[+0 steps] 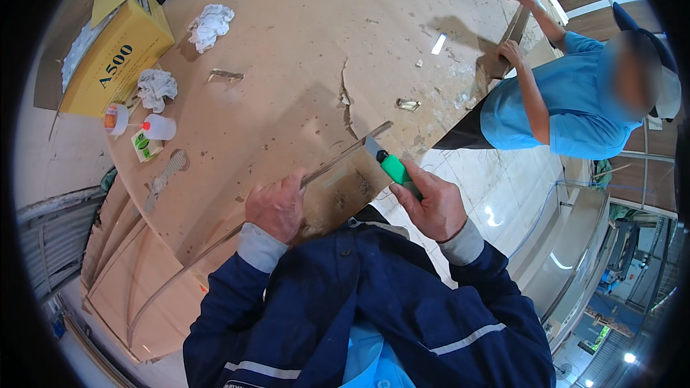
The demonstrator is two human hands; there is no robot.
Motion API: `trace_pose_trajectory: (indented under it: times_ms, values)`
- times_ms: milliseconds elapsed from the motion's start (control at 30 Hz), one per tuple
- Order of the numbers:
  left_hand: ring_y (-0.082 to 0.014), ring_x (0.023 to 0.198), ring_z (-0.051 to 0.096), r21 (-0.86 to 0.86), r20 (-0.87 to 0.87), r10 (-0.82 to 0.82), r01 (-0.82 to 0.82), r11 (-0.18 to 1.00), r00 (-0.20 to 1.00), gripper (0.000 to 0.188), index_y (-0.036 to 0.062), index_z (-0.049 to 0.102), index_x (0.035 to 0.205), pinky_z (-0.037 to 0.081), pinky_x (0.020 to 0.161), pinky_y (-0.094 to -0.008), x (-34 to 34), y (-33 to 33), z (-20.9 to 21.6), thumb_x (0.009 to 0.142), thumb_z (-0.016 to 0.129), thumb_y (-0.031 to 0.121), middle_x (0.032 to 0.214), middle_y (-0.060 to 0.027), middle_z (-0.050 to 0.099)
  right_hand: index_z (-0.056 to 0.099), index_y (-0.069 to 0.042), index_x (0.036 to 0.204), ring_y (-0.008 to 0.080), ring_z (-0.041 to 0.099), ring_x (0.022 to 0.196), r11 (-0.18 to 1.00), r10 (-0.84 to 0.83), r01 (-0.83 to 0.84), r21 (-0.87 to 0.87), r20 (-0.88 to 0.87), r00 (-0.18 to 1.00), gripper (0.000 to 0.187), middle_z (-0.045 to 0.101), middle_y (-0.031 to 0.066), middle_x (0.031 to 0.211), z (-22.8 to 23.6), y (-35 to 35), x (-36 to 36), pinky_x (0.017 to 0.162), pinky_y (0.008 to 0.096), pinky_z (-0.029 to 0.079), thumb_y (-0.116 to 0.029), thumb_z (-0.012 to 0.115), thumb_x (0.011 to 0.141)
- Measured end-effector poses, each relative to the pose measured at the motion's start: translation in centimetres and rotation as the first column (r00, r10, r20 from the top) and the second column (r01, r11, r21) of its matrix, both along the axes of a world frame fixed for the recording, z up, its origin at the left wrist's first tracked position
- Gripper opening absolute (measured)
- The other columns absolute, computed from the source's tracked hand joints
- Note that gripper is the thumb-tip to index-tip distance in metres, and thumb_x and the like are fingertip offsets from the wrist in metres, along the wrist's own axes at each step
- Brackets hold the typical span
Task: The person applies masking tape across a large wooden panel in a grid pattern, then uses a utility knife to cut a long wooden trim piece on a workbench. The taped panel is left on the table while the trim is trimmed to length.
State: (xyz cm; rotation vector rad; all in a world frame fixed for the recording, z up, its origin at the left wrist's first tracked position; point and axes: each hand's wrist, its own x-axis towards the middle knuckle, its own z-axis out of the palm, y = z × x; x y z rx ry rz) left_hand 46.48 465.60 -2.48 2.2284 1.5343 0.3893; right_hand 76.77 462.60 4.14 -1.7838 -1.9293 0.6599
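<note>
A dusty brown board (350, 185) lies close in front of me, with a long thin raised edge running along its far side. My left hand (277, 205) is closed over that far edge. The thumb and fingers of my right hand (433, 205) are wrapped round a short green tool with a black head (397, 171). The tool's head is at the right end of the board, beside a small grey end face. Whether it has a blade is hidden, and its exact kind cannot be made out.
A large brown-covered table (287, 50) spreads ahead. On its left are a yellow box (122, 50), crumpled white cloths (210, 26), and a white bottle with a red tip (159, 127). A co-worker in light blue (553, 100) handles a long strip at the right.
</note>
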Motion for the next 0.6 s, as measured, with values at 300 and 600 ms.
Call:
trace_pose_trajectory:
  times_ms: [300,600]
  values:
    - [-0.0235,0.082,0.069,0.091,-0.046,0.016,-0.012,0.996,0.999,0.044,0.019,0.066,0.13,0.048,0.074,-0.039,0.5,-0.2,-1.1,0.088,0.063,0.008,0.088,-0.0045,0.073,0.066,-0.005,0.133,0.0361,0.074,0.077,0.998,-0.058,0.06,-0.026,0.061,0.996,0.045,0.072,0.0204,0.089,0.6,0.0,0.1,0.066,0.0422,0.058,-0.023,0.078,0.093]
    - [-0.0225,0.086,0.07,0.128,0.04,0.046,-0.051,0.991,0.998,0.048,0.0201,0.064,0.134,0.048,0.077,-0.0382,0.2,0.4,-1.0,0.089,0.058,0.006,0.098,-0.0033,0.076,0.063,-0.012,0.137,0.0383,0.071,0.071,0.991,0.117,-0.114,-0.071,0.049,0.992,0.049,0.072,0.0168,0.087,-1.1,-0.1,-4.3,0.061,0.046,0.056,-0.032,0.076,0.093]
